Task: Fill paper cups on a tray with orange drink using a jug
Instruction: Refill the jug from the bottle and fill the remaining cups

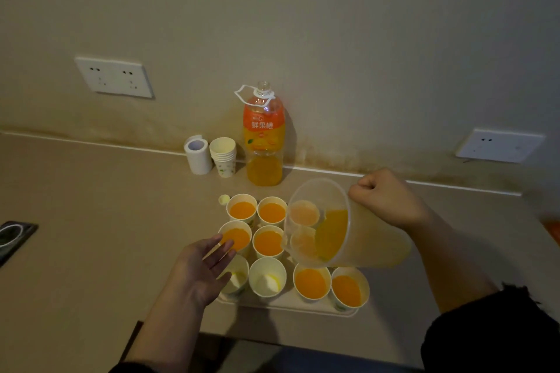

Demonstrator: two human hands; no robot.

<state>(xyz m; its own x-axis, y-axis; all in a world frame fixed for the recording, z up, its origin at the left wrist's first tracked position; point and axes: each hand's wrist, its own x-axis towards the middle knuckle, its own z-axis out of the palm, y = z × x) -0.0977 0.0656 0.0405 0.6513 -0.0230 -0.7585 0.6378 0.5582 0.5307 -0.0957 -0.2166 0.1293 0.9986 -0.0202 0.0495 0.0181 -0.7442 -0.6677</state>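
Your jug [363, 239] is tipped almost flat, its long axis running from the base at 3 o'clock to the mouth at 9 o'clock. The orange drink [331, 233] is pooled against the low lip, above the third column of cups on the tray [303, 310]. Your right hand [385, 200] has the handle wrapped in a tight fist on the jug's 12 o'clock side, so that wrist sets the tilt. Now the bit that matters: the two near-empty cups [267, 277] sit in the front row, at about 8 o'clock from the jug's lip, each with only a pale trace in the bottom. The full cups [268, 242] crowd them on the 12 and 3 o'clock sides. So I'd say the lip has to travel toward 8 o'clock, mouth leading, and levelling off first looks wise, or you may dribble onto cups that are already done. Your left hand [203, 269] is the nearer one. It is spread and relaxed, holding nothing, above the front-left cup, and I can't tell whether it touches the rim. It looks well placed to steady a light cup. Out at 12 o'clock, the bottle [264, 142] and a stack of spare cups [224, 154] stand against the wall.
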